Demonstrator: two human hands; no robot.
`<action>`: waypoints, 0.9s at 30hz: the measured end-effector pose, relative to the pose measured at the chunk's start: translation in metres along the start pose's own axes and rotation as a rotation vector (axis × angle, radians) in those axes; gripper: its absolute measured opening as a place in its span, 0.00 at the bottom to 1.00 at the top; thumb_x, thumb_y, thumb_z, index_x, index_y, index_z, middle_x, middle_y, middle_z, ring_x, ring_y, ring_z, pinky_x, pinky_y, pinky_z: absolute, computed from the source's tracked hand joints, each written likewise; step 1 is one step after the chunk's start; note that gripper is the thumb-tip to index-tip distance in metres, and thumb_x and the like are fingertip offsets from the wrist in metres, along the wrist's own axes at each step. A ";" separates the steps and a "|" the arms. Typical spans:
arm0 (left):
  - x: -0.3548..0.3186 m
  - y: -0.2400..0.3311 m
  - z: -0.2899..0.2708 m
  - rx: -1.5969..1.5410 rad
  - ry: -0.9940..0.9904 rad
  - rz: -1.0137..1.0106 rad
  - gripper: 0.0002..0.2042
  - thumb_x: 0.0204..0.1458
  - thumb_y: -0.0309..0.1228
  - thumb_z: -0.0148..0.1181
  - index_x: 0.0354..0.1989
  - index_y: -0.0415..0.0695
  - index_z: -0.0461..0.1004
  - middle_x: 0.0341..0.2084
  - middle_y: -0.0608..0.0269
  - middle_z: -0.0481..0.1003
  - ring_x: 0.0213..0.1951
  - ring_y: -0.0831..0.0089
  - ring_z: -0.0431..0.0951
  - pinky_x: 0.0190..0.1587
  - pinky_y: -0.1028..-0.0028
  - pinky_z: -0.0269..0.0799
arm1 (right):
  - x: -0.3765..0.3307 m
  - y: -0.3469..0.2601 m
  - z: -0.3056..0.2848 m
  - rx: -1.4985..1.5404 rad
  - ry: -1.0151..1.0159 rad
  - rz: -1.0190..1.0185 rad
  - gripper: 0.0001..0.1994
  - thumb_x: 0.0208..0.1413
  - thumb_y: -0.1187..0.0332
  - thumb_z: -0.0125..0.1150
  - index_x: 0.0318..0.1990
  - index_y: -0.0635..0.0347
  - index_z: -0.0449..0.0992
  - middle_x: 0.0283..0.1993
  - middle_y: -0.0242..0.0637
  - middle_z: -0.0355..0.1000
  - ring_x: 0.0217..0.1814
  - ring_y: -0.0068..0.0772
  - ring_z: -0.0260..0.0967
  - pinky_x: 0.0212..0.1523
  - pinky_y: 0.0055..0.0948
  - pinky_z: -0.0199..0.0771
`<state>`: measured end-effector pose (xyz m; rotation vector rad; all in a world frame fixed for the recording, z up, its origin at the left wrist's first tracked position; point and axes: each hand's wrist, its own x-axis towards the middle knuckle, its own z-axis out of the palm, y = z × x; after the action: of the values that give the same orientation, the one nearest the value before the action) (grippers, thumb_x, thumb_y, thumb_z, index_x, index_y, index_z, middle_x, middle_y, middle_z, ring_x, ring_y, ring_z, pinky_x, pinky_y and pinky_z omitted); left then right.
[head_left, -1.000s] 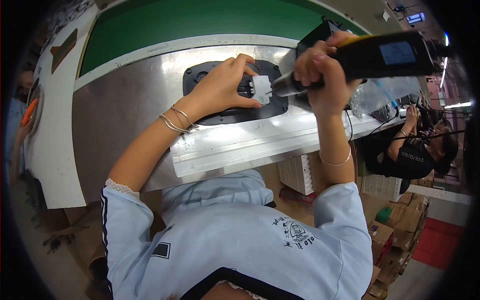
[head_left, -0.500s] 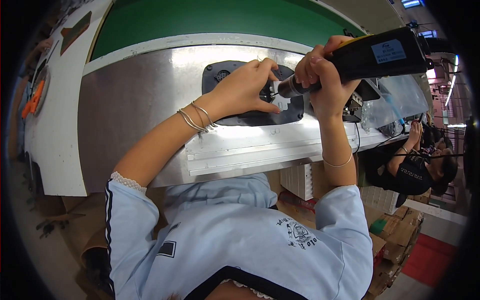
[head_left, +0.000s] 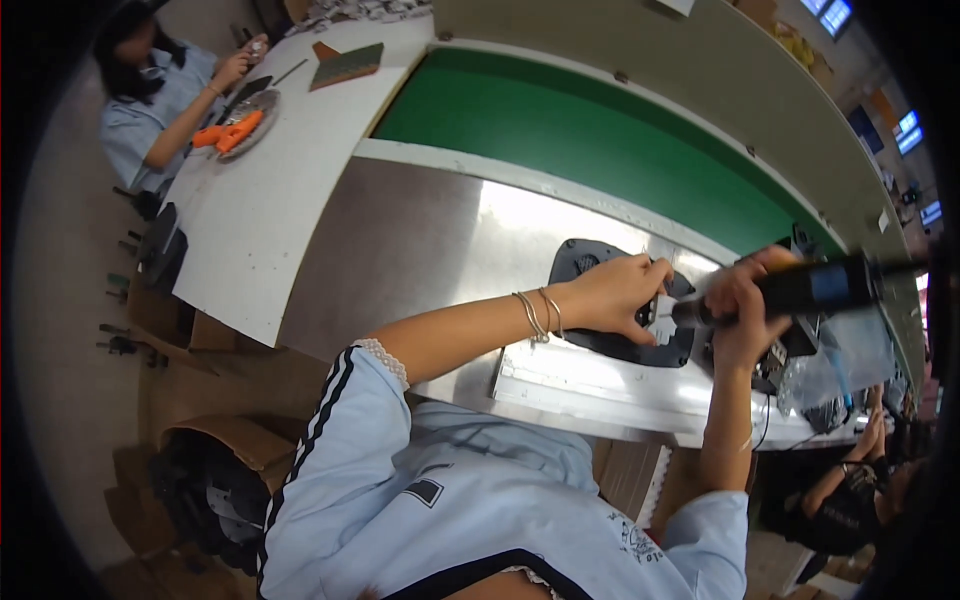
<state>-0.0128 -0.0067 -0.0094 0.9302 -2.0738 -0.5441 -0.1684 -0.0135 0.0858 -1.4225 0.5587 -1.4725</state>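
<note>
A flat black panel [head_left: 622, 347] with rounded corners and a round grille lies on the metal worktop. On its right half sits a small white plastic part [head_left: 664, 324], with the thumb and fingers of my left hand [head_left: 608, 292] closed about it. My right hand [head_left: 742, 305] grips a black electric screwdriver [head_left: 820, 287], held sideways with its nose pointing left at the white part. Motion blurs the tool, and whether its tip touches the part I cannot tell. Two thin bangles are on my left wrist.
A green strip [head_left: 570, 120] runs behind the metal worktop [head_left: 390, 240]. To the left, a white table [head_left: 250, 230] bears orange tools [head_left: 232, 132] on a round dish; a person sits beyond it. Plastic bags [head_left: 845, 360] and another person are at right. A carton [head_left: 225, 440] stands at lower left.
My view has swung left, so the worktop and both hands appear farther right and lower. The person beyond the white table now shows. Both hands keep their holds.
</note>
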 end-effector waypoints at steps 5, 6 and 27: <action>0.028 -0.036 -0.040 0.166 0.004 -0.084 0.33 0.34 0.44 0.71 0.45 0.40 0.62 0.37 0.56 0.73 0.43 0.58 0.72 0.45 0.66 0.70 | -0.020 -0.043 -0.019 0.040 -0.003 -0.166 0.13 0.48 0.77 0.54 0.41 0.60 0.59 0.17 0.29 0.55 0.12 0.21 0.51 0.14 0.21 0.58; 0.048 -0.053 -0.044 0.216 -0.001 -0.035 0.30 0.35 0.44 0.70 0.44 0.41 0.64 0.38 0.57 0.73 0.43 0.60 0.72 0.46 0.66 0.67 | -0.023 -0.048 -0.021 0.050 -0.024 -0.174 0.13 0.48 0.76 0.53 0.40 0.60 0.58 0.17 0.29 0.54 0.11 0.21 0.51 0.13 0.20 0.58; -0.100 -0.015 -0.124 0.288 0.242 -0.354 0.25 0.51 0.38 0.59 0.55 0.39 0.64 0.50 0.51 0.70 0.53 0.58 0.69 0.57 0.65 0.63 | -0.075 -0.034 -0.034 -0.042 0.080 -0.173 0.17 0.47 0.73 0.61 0.41 0.61 0.60 0.15 0.31 0.59 0.08 0.20 0.52 0.09 0.17 0.55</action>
<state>0.1350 0.0529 0.0075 1.4718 -1.8049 -0.2943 -0.2233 0.0549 0.0715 -1.4797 0.5287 -1.6692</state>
